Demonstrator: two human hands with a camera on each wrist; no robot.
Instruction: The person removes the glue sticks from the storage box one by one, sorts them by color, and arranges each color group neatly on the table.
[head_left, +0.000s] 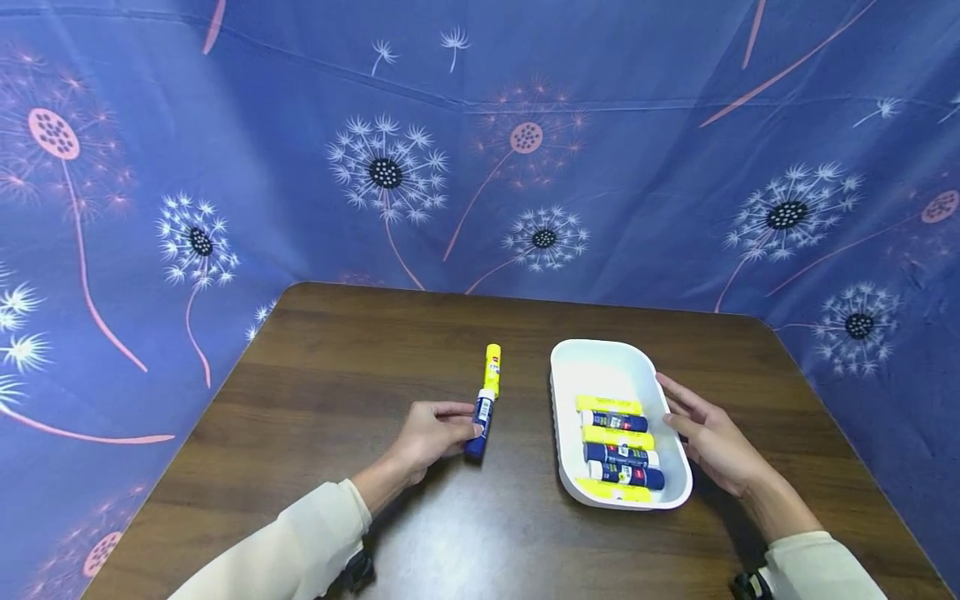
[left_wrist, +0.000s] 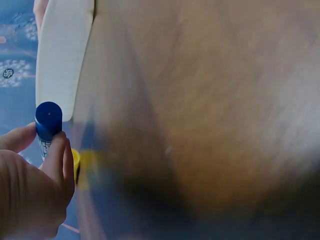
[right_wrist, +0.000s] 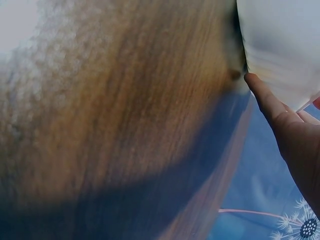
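Glue stick [head_left: 483, 410] cylindrical, left hand [head_left: 433, 433] pinching it, right hand [head_left: 711, 440] flat against smooth tray [head_left: 600, 360]

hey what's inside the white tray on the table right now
The white tray holds glue sticks lying crosswise in its near half, blue bodies with yellow parts; about five or six. The far half looks bare. Anything beneath the sticks is hidden.

Glue stick [head_left: 485, 402] on table [head_left: 315, 400], left of tray [head_left: 600, 358], more sticks [head_left: 618, 446] inside
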